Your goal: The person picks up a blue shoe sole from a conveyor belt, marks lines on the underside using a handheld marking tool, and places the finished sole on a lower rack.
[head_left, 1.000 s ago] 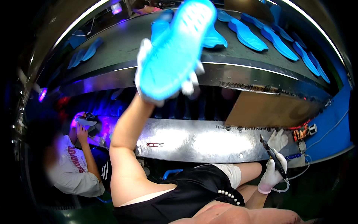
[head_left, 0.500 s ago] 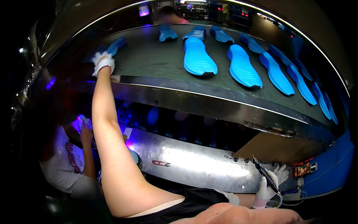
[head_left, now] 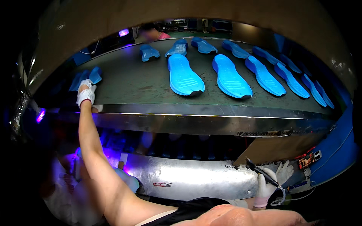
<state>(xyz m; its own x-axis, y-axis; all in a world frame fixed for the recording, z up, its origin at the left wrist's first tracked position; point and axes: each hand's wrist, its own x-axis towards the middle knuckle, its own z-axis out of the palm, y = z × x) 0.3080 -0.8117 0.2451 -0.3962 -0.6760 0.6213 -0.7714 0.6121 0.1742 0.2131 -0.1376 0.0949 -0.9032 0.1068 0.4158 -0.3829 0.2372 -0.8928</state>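
Note:
My left hand (head_left: pixel 86 92), in a white glove, reaches to the far left end of the dark belt (head_left: pixel 128 83). Its fingers are bunched around the near end of a blue shoe sole (head_left: pixel 85 76), with the fingertips partly hidden. Another blue sole (head_left: pixel 96 75) lies just right of those fingers. Low on the right, my gloved right hand (head_left: pixel 263 188) is closed round a black pen-shaped tool (head_left: pixel 260 171) with a white cord, its tip pointing up and left. Two rows of blue soles (head_left: pixel 186 75) lie across the belt, toes toward me in the near row.
Below the belt runs a shiny metal shelf (head_left: pixel 203 177) with red-handled thread snips (head_left: pixel 162 184) on it. A white glove (head_left: pixel 284 172), a phone-like device (head_left: pixel 309 160) and a cardboard sheet (head_left: pixel 279 148) are at right. One person (head_left: pixel 64 188) sits lower left; another (head_left: pixel 154 34) is beyond the belt.
The view has shifted, so the belt and soles appear lower and further left. My left hand's fingers have drawn together beside the soles. My right hand keeps its hold on the tool.

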